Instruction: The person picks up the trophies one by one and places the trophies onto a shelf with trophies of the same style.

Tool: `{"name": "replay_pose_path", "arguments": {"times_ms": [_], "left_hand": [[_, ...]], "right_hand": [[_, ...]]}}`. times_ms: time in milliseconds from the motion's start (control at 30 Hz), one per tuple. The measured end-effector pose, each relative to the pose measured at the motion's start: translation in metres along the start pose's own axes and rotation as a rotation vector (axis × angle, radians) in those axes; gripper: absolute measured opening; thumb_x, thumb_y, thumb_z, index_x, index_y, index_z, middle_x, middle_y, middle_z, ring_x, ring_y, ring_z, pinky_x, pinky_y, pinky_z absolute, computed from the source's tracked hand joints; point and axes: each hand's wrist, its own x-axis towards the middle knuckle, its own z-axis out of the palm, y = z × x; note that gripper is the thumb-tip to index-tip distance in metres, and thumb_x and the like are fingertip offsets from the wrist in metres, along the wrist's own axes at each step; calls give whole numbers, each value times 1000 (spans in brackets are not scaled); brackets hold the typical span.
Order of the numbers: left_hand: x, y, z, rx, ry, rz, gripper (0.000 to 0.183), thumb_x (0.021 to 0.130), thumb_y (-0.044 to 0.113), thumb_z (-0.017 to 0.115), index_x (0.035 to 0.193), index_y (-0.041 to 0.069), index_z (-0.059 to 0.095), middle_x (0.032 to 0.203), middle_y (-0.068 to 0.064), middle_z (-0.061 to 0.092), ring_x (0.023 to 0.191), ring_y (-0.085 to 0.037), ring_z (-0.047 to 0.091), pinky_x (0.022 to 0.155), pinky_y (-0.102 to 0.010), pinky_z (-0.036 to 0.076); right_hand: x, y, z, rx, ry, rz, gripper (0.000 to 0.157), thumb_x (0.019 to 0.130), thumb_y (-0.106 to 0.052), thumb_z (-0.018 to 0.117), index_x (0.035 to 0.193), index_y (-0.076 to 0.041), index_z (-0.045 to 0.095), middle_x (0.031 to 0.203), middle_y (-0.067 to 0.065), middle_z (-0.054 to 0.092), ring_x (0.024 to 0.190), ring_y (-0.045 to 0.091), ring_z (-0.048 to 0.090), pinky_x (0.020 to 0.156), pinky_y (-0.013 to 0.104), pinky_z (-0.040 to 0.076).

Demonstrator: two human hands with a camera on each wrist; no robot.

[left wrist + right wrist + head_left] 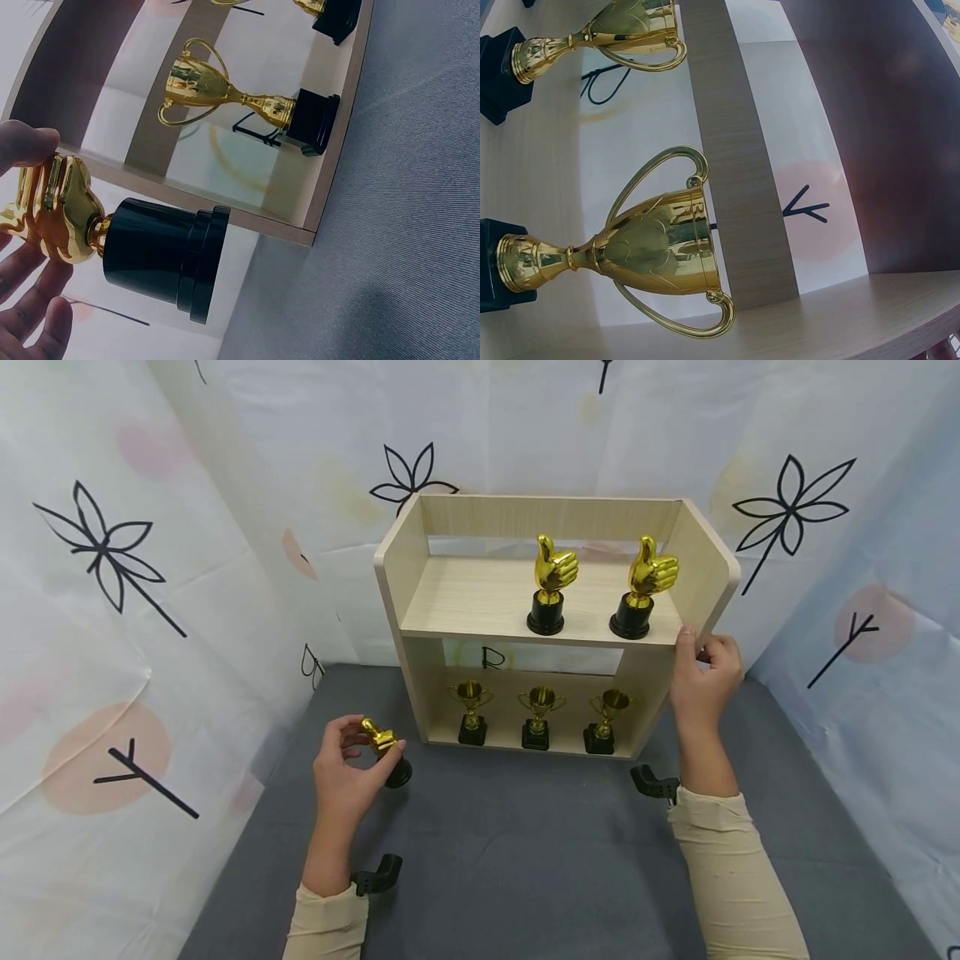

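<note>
My left hand [343, 781] holds a thumbs-up trophy [150, 247], gold on a round black base, between thumb and fingers. It hangs tilted above the table, left of the wooden shelf [472, 597]. At the shelf's right side panel, my right hand [705, 685] grips the front edge, thumb on the near side; its fingers are partly hidden. On the upper board stand two more thumbs-up trophies, a middle one [552, 578] and a right one [642, 583]. Three gold cup trophies line the lower level: left [471, 710], middle [537, 717], right [195, 81].
A dark grey cloth [510, 860] covers the table under the shelf. White printed fabric [285, 468] hangs behind and along both sides. Black wrist mounts, a left one [378, 875] and a right one [652, 783], stick out from the forearms.
</note>
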Motion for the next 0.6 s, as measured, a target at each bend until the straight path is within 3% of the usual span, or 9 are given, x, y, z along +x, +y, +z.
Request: {"name": "replay_pose_path", "arguments": {"times_ms": [233, 467, 600], "left_hand": [[2, 1, 2, -8, 13, 27, 65, 79, 17, 96, 131, 5, 59, 119, -12, 68, 103, -22, 67, 86, -38, 49], [3, 3, 5, -43, 1, 38, 65, 79, 17, 96, 131, 5, 59, 119, -11, 68, 103, -22, 67, 88, -49, 51], [3, 4, 5, -49, 3, 39, 65, 79, 17, 96, 131, 6, 59, 119, -11, 69, 103, -22, 67, 88, -50, 50]], "right_hand": [[0, -2, 1, 0, 5, 2, 43, 99, -31, 66, 75, 5, 68, 82, -31, 49, 81, -11, 48, 81, 16, 39], [1, -1, 0, 17, 6, 13, 30, 98, -30, 66, 69, -25, 65, 82, -29, 50, 81, -9, 49, 80, 16, 40], [0, 0, 0, 9, -3, 17, 30, 99, -30, 66, 70, -20, 66, 83, -30, 50, 82, -10, 48, 80, 17, 40]]}}
